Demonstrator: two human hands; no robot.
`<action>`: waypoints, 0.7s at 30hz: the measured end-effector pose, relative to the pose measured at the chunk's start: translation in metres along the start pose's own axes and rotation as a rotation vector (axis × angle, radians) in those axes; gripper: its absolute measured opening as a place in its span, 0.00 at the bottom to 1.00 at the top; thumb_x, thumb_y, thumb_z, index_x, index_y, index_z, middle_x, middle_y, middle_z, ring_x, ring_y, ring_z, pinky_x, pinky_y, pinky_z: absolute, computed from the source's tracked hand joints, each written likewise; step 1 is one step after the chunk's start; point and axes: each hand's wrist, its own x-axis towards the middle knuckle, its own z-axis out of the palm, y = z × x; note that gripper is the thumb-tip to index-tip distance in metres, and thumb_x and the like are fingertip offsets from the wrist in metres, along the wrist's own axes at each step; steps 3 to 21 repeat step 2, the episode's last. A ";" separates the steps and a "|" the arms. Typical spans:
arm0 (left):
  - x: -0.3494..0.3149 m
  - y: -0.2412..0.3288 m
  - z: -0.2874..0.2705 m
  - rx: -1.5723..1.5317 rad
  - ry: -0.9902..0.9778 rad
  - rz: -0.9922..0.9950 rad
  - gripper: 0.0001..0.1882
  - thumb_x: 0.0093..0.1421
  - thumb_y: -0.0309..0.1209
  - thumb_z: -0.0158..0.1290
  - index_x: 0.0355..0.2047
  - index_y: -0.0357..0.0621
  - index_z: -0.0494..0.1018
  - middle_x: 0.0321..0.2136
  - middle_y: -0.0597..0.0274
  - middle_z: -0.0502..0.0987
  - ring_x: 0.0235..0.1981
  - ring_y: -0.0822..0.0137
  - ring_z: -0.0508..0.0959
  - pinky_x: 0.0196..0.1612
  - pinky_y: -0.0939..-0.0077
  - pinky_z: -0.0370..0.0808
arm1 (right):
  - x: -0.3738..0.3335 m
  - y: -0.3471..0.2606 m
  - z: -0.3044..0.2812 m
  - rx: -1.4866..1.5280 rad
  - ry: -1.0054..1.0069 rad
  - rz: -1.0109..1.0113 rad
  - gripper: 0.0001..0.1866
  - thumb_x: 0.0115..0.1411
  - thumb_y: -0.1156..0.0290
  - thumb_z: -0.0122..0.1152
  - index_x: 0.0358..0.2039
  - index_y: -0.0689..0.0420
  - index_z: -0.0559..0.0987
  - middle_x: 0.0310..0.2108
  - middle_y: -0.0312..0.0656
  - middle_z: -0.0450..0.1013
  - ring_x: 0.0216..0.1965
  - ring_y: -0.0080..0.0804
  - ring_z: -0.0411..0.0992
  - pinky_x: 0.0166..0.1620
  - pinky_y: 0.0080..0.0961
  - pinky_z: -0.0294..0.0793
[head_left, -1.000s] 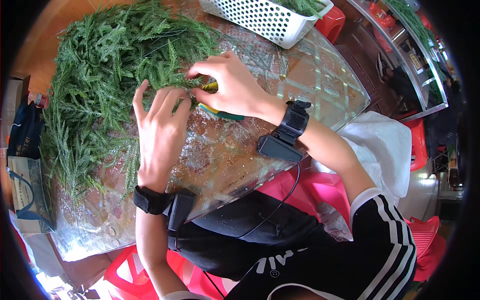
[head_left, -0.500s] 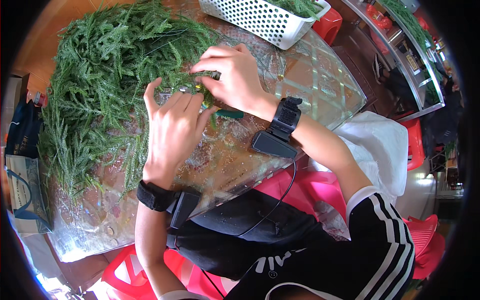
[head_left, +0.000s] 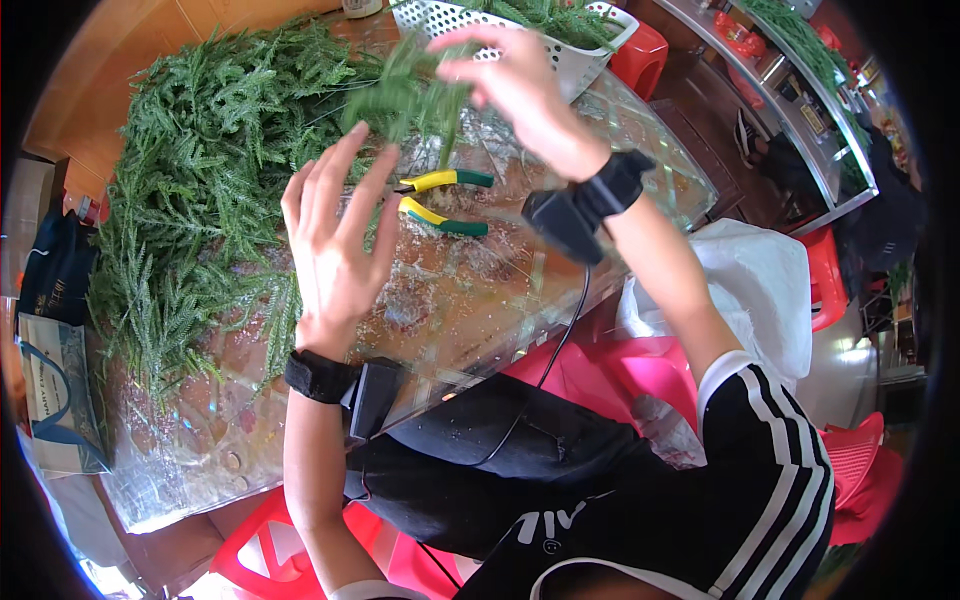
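Observation:
My left hand (head_left: 340,230) hovers over the front of the green heap with its fingers spread and nothing in them. Up near the basket, my right hand (head_left: 525,90) is smeared by motion, its fingers at a blurred artificial pine sprig (head_left: 405,100) held in the air. Cutting pliers (head_left: 436,181) with yellow and green handles lie spread apart on the table, their jaws close to my left fingertips. A large heap of artificial pine sprigs (head_left: 205,160) covers the table's left and far side.
A white perforated basket (head_left: 580,70) holding more greenery stands at the far edge. The transparent-covered table (head_left: 470,310) is strewn with small pale scraps. A paper bag (head_left: 60,390) stands at the left, a white sack (head_left: 750,290) at the right. Red stools (head_left: 640,60) stand around.
My hands have moved apart from where they worked together. The right went up and away with a sprig, the left opened wide, and the pliers came into full sight.

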 end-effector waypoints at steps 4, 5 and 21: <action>0.000 -0.007 0.003 0.009 0.021 -0.033 0.21 0.52 0.34 0.57 0.48 0.53 0.71 0.53 0.55 0.67 0.51 0.60 0.69 0.59 0.54 0.52 | 0.025 -0.016 -0.019 0.221 0.179 -0.104 0.13 0.50 0.87 0.52 0.38 0.71 0.74 0.22 0.44 0.72 0.16 0.22 0.68 0.19 0.18 0.67; 0.000 -0.007 0.003 0.009 0.021 -0.033 0.21 0.52 0.34 0.57 0.48 0.53 0.71 0.53 0.55 0.67 0.51 0.60 0.69 0.59 0.54 0.52 | 0.025 -0.016 -0.019 0.221 0.179 -0.104 0.13 0.50 0.87 0.52 0.38 0.71 0.74 0.22 0.44 0.72 0.16 0.22 0.68 0.19 0.18 0.67; 0.000 -0.007 0.003 0.009 0.021 -0.033 0.21 0.52 0.34 0.57 0.48 0.53 0.71 0.53 0.55 0.67 0.51 0.60 0.69 0.59 0.54 0.52 | 0.025 -0.016 -0.019 0.221 0.179 -0.104 0.13 0.50 0.87 0.52 0.38 0.71 0.74 0.22 0.44 0.72 0.16 0.22 0.68 0.19 0.18 0.67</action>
